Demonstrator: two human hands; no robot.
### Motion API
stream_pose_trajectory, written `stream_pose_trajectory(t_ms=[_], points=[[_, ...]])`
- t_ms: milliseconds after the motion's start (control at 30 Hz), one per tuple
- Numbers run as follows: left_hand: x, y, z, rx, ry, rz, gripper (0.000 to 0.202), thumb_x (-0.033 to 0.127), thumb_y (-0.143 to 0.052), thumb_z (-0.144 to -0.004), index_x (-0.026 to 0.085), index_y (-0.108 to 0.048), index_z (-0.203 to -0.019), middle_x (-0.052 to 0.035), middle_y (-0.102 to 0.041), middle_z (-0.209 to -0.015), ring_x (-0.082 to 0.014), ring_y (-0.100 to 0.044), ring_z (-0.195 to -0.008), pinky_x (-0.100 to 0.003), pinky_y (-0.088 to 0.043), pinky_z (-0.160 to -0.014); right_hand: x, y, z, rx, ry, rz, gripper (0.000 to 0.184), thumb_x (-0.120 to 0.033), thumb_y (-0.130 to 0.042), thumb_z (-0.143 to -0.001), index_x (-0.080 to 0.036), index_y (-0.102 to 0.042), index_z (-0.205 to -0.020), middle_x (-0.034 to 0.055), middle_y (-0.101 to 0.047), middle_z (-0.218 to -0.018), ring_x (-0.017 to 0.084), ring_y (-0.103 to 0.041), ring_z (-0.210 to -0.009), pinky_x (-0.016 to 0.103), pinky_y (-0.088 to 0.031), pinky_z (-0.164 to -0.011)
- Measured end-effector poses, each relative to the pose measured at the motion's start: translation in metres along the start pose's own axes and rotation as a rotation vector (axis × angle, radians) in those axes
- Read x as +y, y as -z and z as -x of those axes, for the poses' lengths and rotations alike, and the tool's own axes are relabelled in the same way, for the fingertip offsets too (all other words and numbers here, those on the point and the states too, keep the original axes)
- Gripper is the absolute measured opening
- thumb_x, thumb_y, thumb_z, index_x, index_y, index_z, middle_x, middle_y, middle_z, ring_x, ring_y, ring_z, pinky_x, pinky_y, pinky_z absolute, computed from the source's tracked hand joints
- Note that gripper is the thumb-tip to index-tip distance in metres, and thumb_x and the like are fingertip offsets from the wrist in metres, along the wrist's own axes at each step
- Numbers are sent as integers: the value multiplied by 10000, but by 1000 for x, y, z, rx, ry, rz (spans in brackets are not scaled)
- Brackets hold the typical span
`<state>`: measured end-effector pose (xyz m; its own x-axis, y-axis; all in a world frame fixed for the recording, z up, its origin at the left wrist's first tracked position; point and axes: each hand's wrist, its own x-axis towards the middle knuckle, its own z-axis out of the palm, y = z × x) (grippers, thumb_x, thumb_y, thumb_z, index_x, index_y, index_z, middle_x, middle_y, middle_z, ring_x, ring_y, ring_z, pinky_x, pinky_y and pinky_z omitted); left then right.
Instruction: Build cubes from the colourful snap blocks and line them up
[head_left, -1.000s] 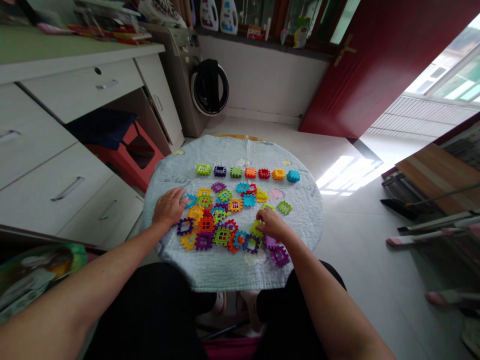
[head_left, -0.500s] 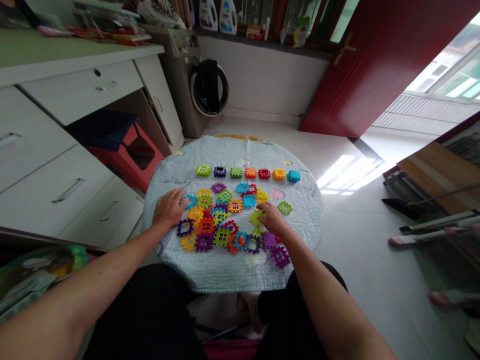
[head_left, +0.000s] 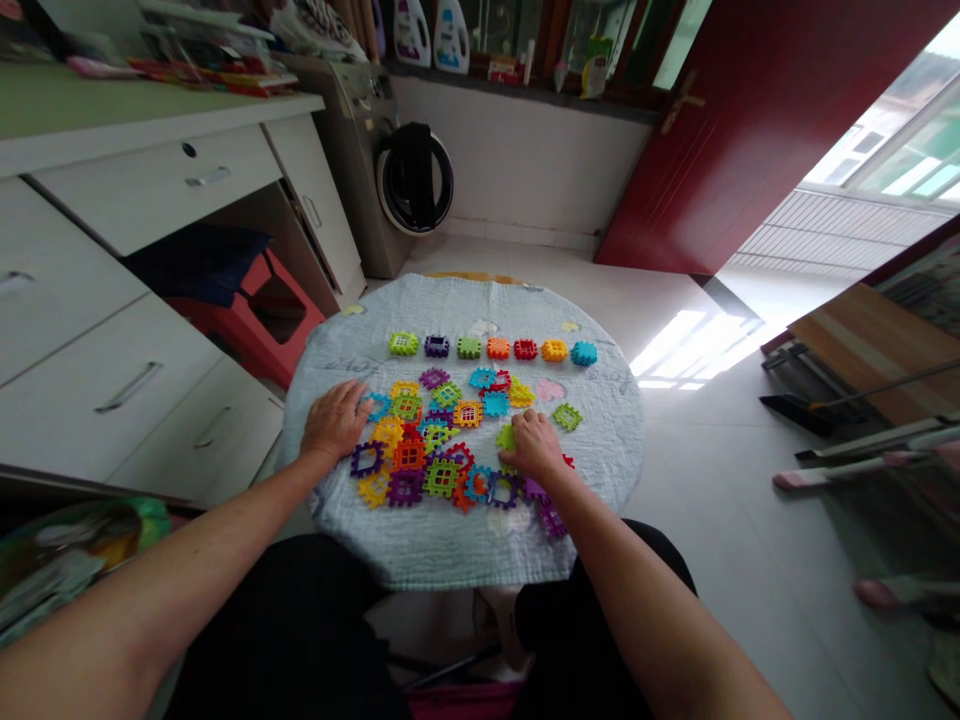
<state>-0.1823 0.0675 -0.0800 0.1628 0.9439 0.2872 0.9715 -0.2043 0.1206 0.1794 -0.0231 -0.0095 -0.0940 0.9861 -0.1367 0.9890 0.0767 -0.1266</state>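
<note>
A round table under a pale blue quilted cloth (head_left: 450, 540) carries a heap of coloured plastic interlocking squares (head_left: 435, 440). A row of several assembled small cubes (head_left: 491, 348) lines the far side. My left hand (head_left: 334, 420) lies flat with fingers spread on the cloth at the heap's left edge, touching a blue piece. My right hand (head_left: 534, 445) is closed in a pinch on a yellow-green square piece (head_left: 506, 437) at the heap's right side. A single green piece (head_left: 568, 416) lies apart to the right.
White drawers (head_left: 112, 330) stand to the left, with a red stool (head_left: 255, 310) under the desk. A washing machine (head_left: 390, 170) is beyond the table, a dark red door (head_left: 750, 130) at the back right. Wooden boards and poles (head_left: 862, 400) lie on the floor at right.
My right hand has lifted the yellow-green piece from the near side of the heap and carried it a little farther away and left. My left hand has stayed put.
</note>
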Motion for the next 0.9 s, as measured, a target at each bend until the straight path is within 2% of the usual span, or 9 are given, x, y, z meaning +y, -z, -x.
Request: stream_pose_trajectory(t_ms=[133, 233, 400, 467, 533, 600, 733, 900], points=[[0, -1, 0, 6, -6, -2, 522, 428, -317, -931, 141, -584, -1275, -148, -554, -1371, -295, -478, -1274, -440, -369, -1062, -5, -5, -2, 8, -32, -40, 375, -382, -671, -708, -141, -624, -991, 158, -586, -1072, 280, -527, -1001, 347, -414, -875], [-2, -2, 0, 11, -3, 2, 527, 437, -309, -937, 143, -582, -1278, -146, -555, -1370, -285, -477, -1278, -431, -360, -1072, 3, -4, -7, 67, -29, -143, 411, -371, -693, -668, -151, -612, -1006, 140, -585, -1066, 266, -530, -990, 343, -418, -874], [-3, -2, 0, 7, -11, 18, 548, 445, -299, -941, 119, -584, -1277, -161, -554, -1367, -289, -475, -1280, -432, -353, -1079, 52, 10, -21, 269, -199, -467, 367, -379, -634, -714, -174, -588, -1014, 68, -613, -969, 198, -566, -865, 315, -444, -794], [-2, -1, 0, 6, -8, 21, 551, 445, -297, -942, 116, -584, -1278, -163, -554, -1366, -292, -477, -1277, -437, -357, -1075, 72, 14, -24, 298, -268, -477, 383, -400, -645, -710, -166, -604, -1010, 67, -619, -953, 203, -571, -860, 321, -447, -793], [-1, 0, 0, 5, -7, 18, 555, 444, -292, -942, 112, -585, -1276, -167, -555, -1363, -297, -481, -1272, -441, -362, -1071, 81, 14, -25, 298, -278, -433, 417, -389, -663, -704, -154, -616, -1046, 77, -623, -968, 213, -574, -887, 327, -443, -817], [-1, 0, 0, 3, -7, 18, 555, 443, -291, -941, 111, -586, -1273, -168, -558, -1360, -299, -483, -1269, -443, -364, -1068, 80, 12, -23, 263, -220, -367, 439, -366, -671, -711, -156, -621, -1092, 86, -624, -1006, 220, -573, -922, 329, -435, -847], [-2, -1, 0, 5, -8, 24, 551, 448, -294, -940, 119, -582, -1275, -164, -556, -1362, -294, -477, -1275, -441, -356, -1076, 60, 6, -20, 149, -104, -203, 449, -336, -671, -739, -189, -617, -1161, 98, -612, -1109, 241, -554, -1012, 341, -408, -899], [-3, -3, 1, 5, 3, 19, 540, 454, -298, -942, 138, -576, -1280, -148, -550, -1373, -276, -470, -1287, -423, -345, -1088, 42, 3, -21, 15, -102, -24, 394, -327, -684, -755, -185, -631, -1118, 115, -608, -1137, 264, -538, -1048, 343, -393, -900]])
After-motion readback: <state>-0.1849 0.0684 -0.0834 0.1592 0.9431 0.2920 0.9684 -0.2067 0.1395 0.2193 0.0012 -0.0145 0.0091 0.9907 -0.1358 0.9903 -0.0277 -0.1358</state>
